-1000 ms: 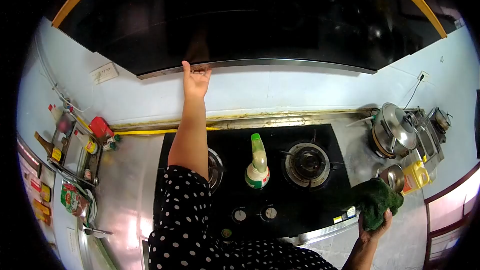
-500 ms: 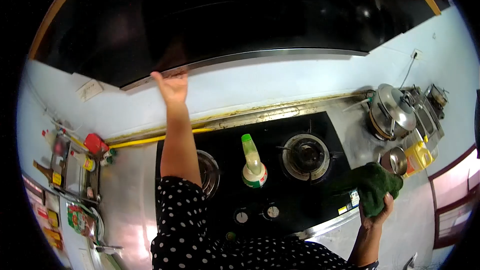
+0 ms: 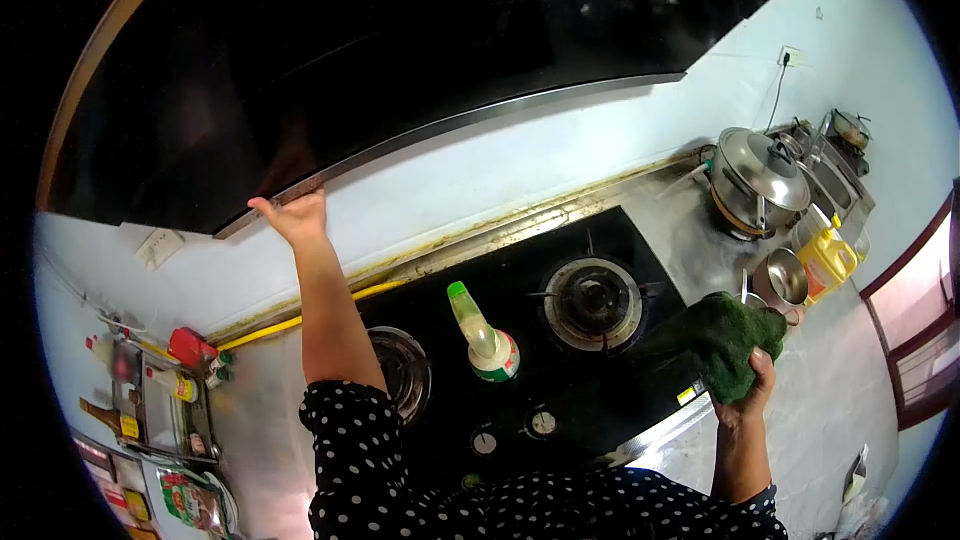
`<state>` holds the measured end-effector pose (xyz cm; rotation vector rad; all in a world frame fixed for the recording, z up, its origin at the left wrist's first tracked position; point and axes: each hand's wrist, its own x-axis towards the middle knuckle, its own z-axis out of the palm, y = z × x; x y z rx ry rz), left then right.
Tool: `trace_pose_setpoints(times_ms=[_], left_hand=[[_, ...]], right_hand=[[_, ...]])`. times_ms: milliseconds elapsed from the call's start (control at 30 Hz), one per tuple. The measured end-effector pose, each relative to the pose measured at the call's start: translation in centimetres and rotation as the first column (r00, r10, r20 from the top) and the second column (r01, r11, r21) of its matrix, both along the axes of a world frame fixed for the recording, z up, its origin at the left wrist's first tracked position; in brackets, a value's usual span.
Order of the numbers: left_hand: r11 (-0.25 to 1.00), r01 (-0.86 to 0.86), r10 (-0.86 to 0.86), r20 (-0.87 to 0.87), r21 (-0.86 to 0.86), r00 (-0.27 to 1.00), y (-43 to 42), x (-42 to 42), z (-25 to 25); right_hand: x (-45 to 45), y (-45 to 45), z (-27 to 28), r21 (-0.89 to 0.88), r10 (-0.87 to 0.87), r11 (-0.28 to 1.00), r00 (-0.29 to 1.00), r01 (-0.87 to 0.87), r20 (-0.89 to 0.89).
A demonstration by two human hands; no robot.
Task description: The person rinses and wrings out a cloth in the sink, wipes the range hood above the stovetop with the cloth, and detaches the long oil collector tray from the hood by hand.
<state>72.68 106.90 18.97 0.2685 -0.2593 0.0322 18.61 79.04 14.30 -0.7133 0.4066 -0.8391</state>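
Note:
My left hand (image 3: 298, 218) is raised to the metal lower edge of the black range hood (image 3: 430, 130), thumb spread out to the left and the other fingers reaching up under the rim. A dark green cloth (image 3: 735, 345) is bunched in my right hand (image 3: 748, 392), to the right of the black gas stove (image 3: 540, 390). Between the two burners stands a spray bottle (image 3: 490, 345) with a green top. The right burner (image 3: 593, 303) lies between that bottle and the cloth.
A lidded steel pot (image 3: 755, 180), a small metal pot (image 3: 782, 277) and a yellow jug (image 3: 828, 258) stand at the right. At the left are a rack with bottles (image 3: 165, 410), a red container (image 3: 190, 348) and a yellow hose (image 3: 262, 333).
The view has turned, so the hood edge and stove look more tilted. My left hand has shifted left and lower in view, still at the hood edge. My right hand keeps the cloth.

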Motion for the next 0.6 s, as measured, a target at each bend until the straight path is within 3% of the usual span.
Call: trace_pose_setpoints(times_ms=[67, 300, 367, 400, 500, 600], left_hand=[[0.997, -0.061, 0.061, 0.013, 0.036, 0.998, -0.3, -0.8, 0.4], [0.999, -0.037, 0.036, 0.013, 0.039, 0.999, 0.8, 0.0, -0.1], [0.999, -0.038, 0.042, -0.117, 0.038, 0.992, 0.9, 0.4, -0.2], [0.997, -0.049, 0.050, -0.019, 0.051, 0.999, 0.9, 0.6, -0.5], [0.999, -0.031, 0.032, -0.033, 0.040, 0.999, 0.9, 0.6, -0.3], [0.999, -0.035, 0.036, -0.140, 0.008, 0.989, 1.1, 0.2, -0.1]], right_hand=[[0.2, 0.0, 0.1, -0.011, -0.007, 1.000, 1.000, 0.007, -0.019], [1.2, 0.4, 0.3, 0.002, 0.013, 1.000, 0.999, -0.013, -0.046], [1.3, 0.2, -0.4, 0.007, 0.004, 1.000, 0.999, -0.004, -0.041], [1.3, 0.2, -0.6, 0.010, 0.021, 1.000, 0.999, -0.021, -0.049], [1.0, -0.1, -1.5, 0.030, 0.043, 0.999, 0.998, -0.041, -0.040], [1.7, 0.2, -1.5, 0.036, 0.005, 0.999, 0.999, -0.003, -0.043]])
